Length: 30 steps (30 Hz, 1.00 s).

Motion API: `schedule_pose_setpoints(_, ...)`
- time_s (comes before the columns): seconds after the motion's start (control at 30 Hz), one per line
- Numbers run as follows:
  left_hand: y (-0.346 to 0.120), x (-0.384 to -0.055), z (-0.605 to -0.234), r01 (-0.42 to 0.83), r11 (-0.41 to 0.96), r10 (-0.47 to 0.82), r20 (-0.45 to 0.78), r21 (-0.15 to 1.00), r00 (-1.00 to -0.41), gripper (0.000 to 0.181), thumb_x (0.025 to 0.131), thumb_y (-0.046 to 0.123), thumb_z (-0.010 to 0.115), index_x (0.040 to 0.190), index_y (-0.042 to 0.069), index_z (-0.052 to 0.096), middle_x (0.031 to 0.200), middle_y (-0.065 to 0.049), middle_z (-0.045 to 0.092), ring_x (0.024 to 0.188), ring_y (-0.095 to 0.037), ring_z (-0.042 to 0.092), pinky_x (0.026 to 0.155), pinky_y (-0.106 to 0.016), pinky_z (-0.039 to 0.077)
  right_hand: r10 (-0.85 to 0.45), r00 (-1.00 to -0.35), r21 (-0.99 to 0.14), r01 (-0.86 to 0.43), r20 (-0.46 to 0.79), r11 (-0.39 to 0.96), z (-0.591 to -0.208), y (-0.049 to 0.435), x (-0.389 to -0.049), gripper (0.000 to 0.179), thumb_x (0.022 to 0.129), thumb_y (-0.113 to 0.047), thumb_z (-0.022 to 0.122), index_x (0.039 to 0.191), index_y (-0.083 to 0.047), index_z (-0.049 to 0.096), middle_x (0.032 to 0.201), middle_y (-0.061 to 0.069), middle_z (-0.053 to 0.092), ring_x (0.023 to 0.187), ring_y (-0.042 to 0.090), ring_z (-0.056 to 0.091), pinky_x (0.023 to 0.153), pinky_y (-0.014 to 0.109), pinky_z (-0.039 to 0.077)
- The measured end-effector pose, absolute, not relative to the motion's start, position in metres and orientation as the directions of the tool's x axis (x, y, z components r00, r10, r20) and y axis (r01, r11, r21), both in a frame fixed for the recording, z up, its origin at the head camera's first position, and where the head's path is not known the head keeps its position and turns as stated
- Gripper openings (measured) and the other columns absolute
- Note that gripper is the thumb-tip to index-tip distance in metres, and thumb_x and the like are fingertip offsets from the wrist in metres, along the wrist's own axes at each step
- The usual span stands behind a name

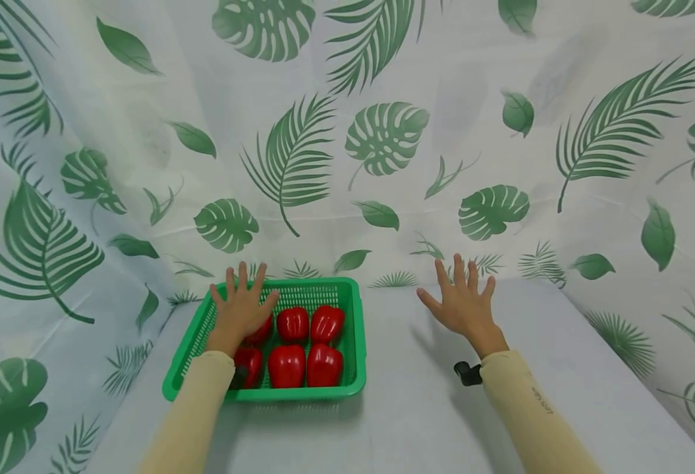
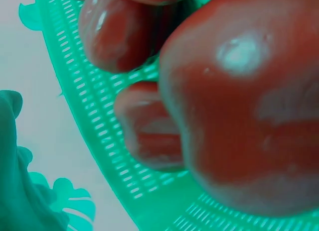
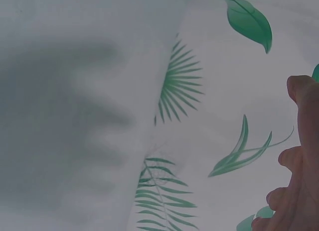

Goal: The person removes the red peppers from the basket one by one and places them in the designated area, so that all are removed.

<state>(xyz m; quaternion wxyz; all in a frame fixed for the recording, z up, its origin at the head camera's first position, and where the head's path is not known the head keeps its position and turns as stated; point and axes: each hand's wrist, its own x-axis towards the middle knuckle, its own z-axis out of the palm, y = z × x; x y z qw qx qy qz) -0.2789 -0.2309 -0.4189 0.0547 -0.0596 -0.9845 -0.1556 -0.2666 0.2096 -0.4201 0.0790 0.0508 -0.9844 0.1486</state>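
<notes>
Hands: left hand (image 1: 239,317) at eight o'clock, right hand (image 1: 462,308) at four, both spread.
Glossy red bell peppers (image 1: 288,365): inside green rectangular plastic basket (image 1: 294,394), probably against rolling.

You have one green basket (image 1: 264,395) on one desk (image 1: 394,408). Inside the basket you can count six red peppers (image 1: 286,367), three in its far row and three in its near row; one hand hides part of the basket, so you cannot rule out more. You have two hands, the left hand (image 1: 242,313) over the basket and the right hand (image 1: 464,307) right of it, and two sleeves (image 1: 525,401).
</notes>
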Motion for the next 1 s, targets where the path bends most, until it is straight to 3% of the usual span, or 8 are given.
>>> schedule_pose_setpoints(0.33,-0.239,-0.268,-0.401,0.147,0.945,0.112,0.135,0.292,-0.985,0.079,0.112,0.055,0.039,0.174,0.013,0.013,0.176,-0.028,-0.005,0.158,-0.056,-0.008,0.115,-0.083,-0.007,-0.089,-0.980,-0.281,-0.137,0.177,0.950,-0.421,0.208,-0.267,0.090,0.107,-0.060,0.051,0.170,-0.004,0.021,0.174,0.032,0.001,0.157,0.058,-0.001,0.115,0.083,-0.007)
schedule_pose_setpoints(0.6,-0.244,-0.246,-0.387,0.123,0.940,0.095,0.101,0.320,-0.990,0.081,0.112,0.055,0.041,0.174,0.015,0.009,0.176,-0.027,-0.009,0.159,-0.054,-0.012,0.115,-0.081,-0.011,-0.099,-0.981,-0.305,-0.147,0.165,0.941,-0.425,0.207,-0.268,0.091,0.107,-0.060,0.051,0.170,-0.003,0.020,0.174,0.032,0.000,0.158,0.058,-0.006,0.115,0.083,-0.009)
schedule_pose_setpoints(1.0,-0.276,-0.210,-0.396,0.102,0.926,0.052,0.144,0.363,-0.988,0.086,0.110,0.057,0.047,0.174,0.012,0.011,0.175,-0.030,-0.004,0.158,-0.055,-0.013,0.115,-0.083,-0.009,-0.102,-0.985,-0.335,-0.143,0.136,0.931,-0.430,0.209,-0.273,0.093,0.106,-0.062,0.048,0.170,-0.002,0.017,0.173,0.034,-0.003,0.157,0.058,-0.007,0.115,0.083,-0.009)
